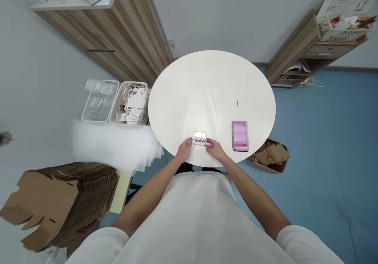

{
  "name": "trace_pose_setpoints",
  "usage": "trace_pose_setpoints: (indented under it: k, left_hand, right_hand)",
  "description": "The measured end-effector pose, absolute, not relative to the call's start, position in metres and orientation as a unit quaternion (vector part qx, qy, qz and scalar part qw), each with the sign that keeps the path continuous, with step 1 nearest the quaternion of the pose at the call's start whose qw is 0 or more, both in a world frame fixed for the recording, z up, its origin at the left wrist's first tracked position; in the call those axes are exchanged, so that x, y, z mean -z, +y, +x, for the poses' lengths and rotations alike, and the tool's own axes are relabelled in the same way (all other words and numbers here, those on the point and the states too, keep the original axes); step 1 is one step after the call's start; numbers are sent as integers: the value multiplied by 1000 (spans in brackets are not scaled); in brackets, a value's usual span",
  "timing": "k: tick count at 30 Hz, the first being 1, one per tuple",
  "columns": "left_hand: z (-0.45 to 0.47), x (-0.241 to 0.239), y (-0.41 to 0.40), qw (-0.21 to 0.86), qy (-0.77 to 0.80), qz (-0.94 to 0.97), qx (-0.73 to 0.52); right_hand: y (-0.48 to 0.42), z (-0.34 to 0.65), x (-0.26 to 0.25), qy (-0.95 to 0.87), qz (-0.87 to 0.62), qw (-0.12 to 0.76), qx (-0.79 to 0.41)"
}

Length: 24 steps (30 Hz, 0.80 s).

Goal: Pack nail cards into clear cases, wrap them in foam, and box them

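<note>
A small clear plastic case (200,138) with small dark items inside lies on the round white table (206,86) near its front edge. My left hand (185,148) grips the case's left end with curled fingers. My right hand (215,149) pinches its right end. Both forearms reach in from below, over my white shirt.
A pink phone (240,136) lies on the table to the right. Two white baskets (115,101) stand at the left, beside a pile of translucent sheets (112,144). Flat cardboard boxes (62,201) are stacked at lower left. A carton of cardboard scraps (271,155) sits on the blue floor.
</note>
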<state>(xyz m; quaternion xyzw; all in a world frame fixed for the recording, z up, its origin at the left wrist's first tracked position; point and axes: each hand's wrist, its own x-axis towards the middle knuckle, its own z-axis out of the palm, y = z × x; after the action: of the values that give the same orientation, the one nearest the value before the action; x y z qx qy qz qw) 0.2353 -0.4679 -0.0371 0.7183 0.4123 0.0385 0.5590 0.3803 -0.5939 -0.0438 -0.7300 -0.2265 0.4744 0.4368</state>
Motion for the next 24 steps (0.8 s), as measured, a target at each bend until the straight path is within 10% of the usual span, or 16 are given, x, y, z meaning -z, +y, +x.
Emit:
trace_pose_setpoints:
  k: [10,24]
  left_hand:
    - [198,34,-457,278,199,938,60]
    - [176,39,-445,221,103,969,32]
  right_hand:
    - [-627,359,47,-561,-777,177,-226]
    - [-624,325,39,-523,-812,185,-181]
